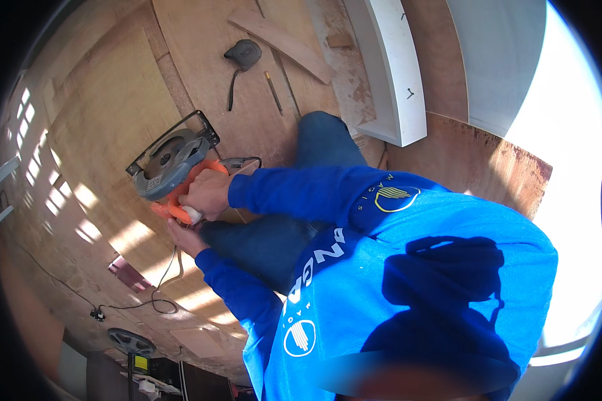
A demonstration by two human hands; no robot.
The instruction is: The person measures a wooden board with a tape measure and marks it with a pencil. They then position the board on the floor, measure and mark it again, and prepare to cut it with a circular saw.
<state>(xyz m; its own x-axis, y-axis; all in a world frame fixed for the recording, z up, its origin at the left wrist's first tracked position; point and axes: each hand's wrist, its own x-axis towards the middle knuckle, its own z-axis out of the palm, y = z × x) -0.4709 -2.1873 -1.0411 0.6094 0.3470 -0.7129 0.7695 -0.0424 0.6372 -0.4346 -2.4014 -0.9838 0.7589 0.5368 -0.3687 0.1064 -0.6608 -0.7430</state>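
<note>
saw: I see a grey and orange circular saw [172, 167] sitting on a big plywood sheet [107, 120], blade guard on the side away from the person
right hand: my read is the right hand [207, 192] is clenched over the saw's orange handle, grip wrapped on top
left hand: left hand [186, 235] sits just below the saw handle, fingers curled up at its underside; I cannot tell whether this grip actually clamps the handle or only touches it
cord: black cable [160, 294] runs from the saw down across the floor, loops, ends at a plug [99, 314] well below the saw
tape measure: dark tape measure [245, 55] with its strap lies above the saw, well apart from it
pencil: thin pencil [273, 92] just right of the tape measure, above the saw
offcut: narrow wood strip [281, 41] lies further above the saw, past the tape measure
white panel: long white board [394, 73] lies up and right of the saw, beyond the person's knee
clothing: blue sleeves, jeans
</note>
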